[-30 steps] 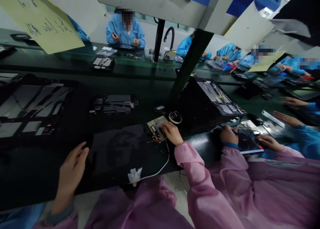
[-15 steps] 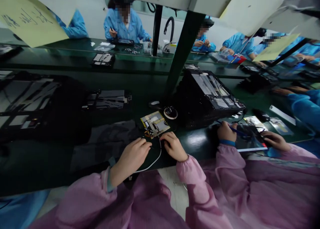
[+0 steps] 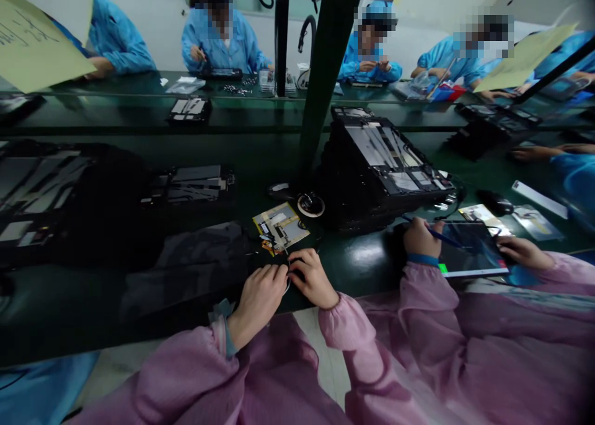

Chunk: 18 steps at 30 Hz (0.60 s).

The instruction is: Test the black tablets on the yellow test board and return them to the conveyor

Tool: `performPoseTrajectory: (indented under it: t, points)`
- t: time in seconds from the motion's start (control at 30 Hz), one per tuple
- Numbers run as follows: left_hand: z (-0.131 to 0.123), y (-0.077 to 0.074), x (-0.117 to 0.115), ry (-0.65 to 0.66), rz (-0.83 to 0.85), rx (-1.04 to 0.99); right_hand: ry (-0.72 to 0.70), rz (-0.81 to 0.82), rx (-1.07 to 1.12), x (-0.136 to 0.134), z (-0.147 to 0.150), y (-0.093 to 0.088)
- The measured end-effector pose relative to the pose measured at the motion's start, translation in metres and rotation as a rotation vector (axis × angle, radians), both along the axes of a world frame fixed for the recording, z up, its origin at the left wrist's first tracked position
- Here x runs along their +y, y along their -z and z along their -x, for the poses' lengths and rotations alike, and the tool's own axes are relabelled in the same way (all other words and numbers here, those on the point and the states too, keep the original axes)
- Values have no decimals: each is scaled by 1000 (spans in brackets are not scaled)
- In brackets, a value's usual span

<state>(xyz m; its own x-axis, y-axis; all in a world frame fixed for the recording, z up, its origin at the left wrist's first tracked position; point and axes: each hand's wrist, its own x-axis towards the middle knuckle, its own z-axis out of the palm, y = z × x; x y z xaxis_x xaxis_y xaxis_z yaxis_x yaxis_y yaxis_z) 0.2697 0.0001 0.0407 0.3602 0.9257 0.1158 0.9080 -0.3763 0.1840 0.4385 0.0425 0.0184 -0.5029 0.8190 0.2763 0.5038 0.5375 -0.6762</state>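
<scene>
Head-worn view, looking down at a dark green worktop [image 3: 360, 267]. The wearer's left hand [image 3: 261, 298] and right hand [image 3: 315, 280], both in pink sleeves, meet near the worktop's front edge, fingertips touching. A thin white cable [image 3: 287, 287] shows between them. The fingers of both are bent inward at the cable, but they hide the contact, so whether either grip is clenched on it cannot be told.

Just beyond the fingertips lies a flat, silvery-grey rectangular board with yellow edges [image 3: 290, 222], small parts and orange strips at its near left corner. A round white-rimmed roll with a dark centre [image 3: 310, 205] sits just behind it. To the left, a dark grey flat sheet [image 3: 199, 258] lies below an opened black device with grey panels [image 3: 193, 183]. A tall stack of similar black devices [image 3: 388, 158] stands to the right, where a pink-sleeved neighbour holds a black flat tablet [image 3: 474, 245].
</scene>
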Motion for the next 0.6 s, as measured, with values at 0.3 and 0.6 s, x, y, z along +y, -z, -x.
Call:
performPoseTrajectory:
  t: [0.3, 0.6]
  points:
    - [-8, 9, 2, -15, -4, -73, -76, 79, 30, 5, 1, -4]
    - [-12, 12, 5, -47, 61, -201, -79, 64, -2, 5, 2, -4]
